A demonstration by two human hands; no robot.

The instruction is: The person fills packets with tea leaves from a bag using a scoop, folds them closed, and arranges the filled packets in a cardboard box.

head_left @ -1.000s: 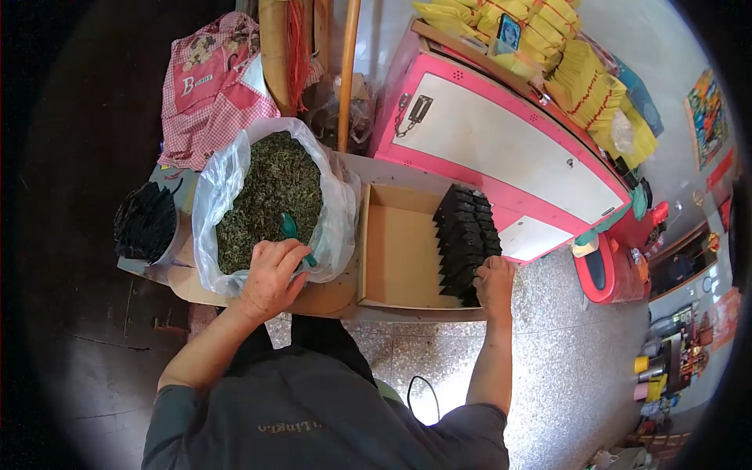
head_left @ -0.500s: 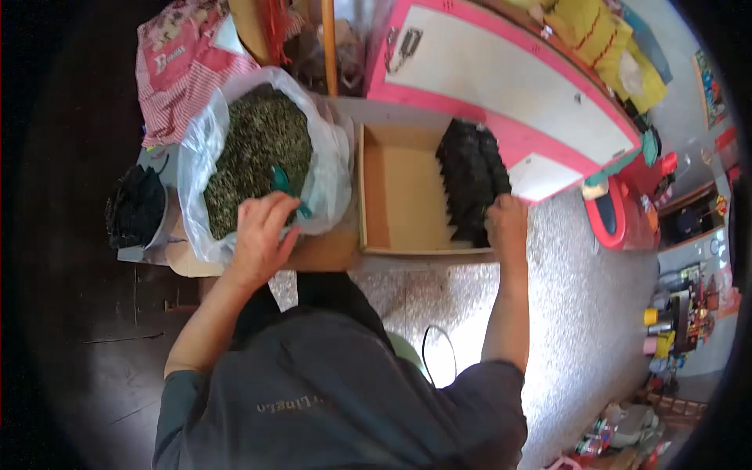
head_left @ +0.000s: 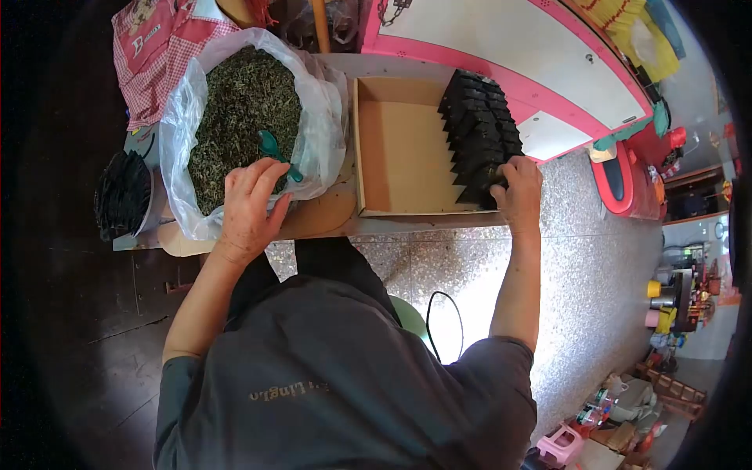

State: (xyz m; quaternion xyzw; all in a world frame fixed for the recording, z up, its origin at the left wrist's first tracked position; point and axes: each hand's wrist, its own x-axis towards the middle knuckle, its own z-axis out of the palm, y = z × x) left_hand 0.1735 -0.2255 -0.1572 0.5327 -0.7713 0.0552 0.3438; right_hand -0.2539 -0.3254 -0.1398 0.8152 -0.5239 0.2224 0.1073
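Dried green leaves (head_left: 244,110) fill a clear plastic bag (head_left: 182,125) with its rim folded open. A green scoop (head_left: 269,144) lies on the leaves. My left hand (head_left: 252,205) hovers at the bag's near edge beside the scoop's handle, fingers apart and holding nothing visible. In a shallow cardboard box (head_left: 403,157), black pointed packets (head_left: 479,133) stand in rows along the right side. My right hand (head_left: 518,193) is closed at the near right corner of the box, its fingertips pinching at the end of the packets; what they hold is too small to make out.
Black flat pieces (head_left: 123,192) stand in a container left of the bag. A checked pink cloth (head_left: 157,66) lies behind it. Beyond the box is a pink and white cabinet (head_left: 501,47). A wooden pole (head_left: 320,27) stands behind the bag. A red bin (head_left: 619,184) stands right.
The view has tilted down, so the bag and box appear higher. Both hands keep about the same places, at the bag's near edge and at the packets.
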